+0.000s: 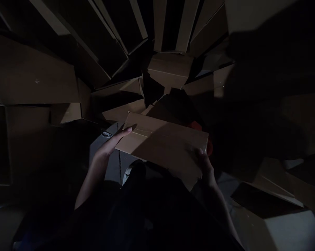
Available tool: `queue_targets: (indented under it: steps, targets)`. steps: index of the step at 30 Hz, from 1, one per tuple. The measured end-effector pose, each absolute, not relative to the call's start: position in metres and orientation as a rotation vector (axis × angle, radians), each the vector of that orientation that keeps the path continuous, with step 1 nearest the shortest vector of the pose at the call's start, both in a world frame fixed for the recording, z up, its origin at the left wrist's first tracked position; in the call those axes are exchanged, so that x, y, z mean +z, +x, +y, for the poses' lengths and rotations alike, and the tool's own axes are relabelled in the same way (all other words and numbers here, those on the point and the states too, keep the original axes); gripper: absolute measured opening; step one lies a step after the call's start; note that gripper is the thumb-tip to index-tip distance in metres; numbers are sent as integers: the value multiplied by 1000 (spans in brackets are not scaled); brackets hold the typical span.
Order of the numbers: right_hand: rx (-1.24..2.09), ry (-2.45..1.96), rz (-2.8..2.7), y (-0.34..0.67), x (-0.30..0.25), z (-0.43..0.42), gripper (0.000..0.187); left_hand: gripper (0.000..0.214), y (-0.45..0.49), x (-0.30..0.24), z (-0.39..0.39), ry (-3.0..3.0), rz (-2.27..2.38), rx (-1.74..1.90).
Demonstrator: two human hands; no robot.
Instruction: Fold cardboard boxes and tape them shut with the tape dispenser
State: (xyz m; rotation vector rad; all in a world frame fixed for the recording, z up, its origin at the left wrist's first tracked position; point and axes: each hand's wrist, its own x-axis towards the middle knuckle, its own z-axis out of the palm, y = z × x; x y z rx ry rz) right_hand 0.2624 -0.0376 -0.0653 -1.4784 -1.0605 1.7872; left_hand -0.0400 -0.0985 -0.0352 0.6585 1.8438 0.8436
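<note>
A red thing [209, 146] pokes out from behind the flat cardboard box [162, 146], so most of it is hidden and I can't tell what it is. A small shiny thing [107, 134] is too small to make out. The top edge cuts off the pile of cardboard boxes [170, 68], and on the right it fades into deep shadow. A pale thing [127, 174] is half hidden by the person's dark clothes [147, 216], and the bottom edge cuts those off.

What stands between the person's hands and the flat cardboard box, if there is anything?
Nothing visible does. The left hand and the right hand both touch the flat cardboard box directly, at opposite ends, with no object between them and the cardboard.
</note>
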Motion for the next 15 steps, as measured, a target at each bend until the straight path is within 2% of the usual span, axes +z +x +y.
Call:
queue_targets:
  steps: [4, 9, 12, 15]
  targets:
    - [1560, -1475, -1080, 259, -79, -39, 75, 64, -40, -52, -96, 405, 1697, 946]
    - [1373, -1538, -1036, 255, -86, -34, 66, 73, -39, -56, -96, 437, 1732, 1011]
    - [1294, -1570, -1140, 257, -92, -36, 65, 69, -38, -58, -96, 429, 1704, 1066]
    - [1391, -1556, -1162, 264, -101, -42, 70, 65, -37, -60, -97, 385, 1637, 1131]
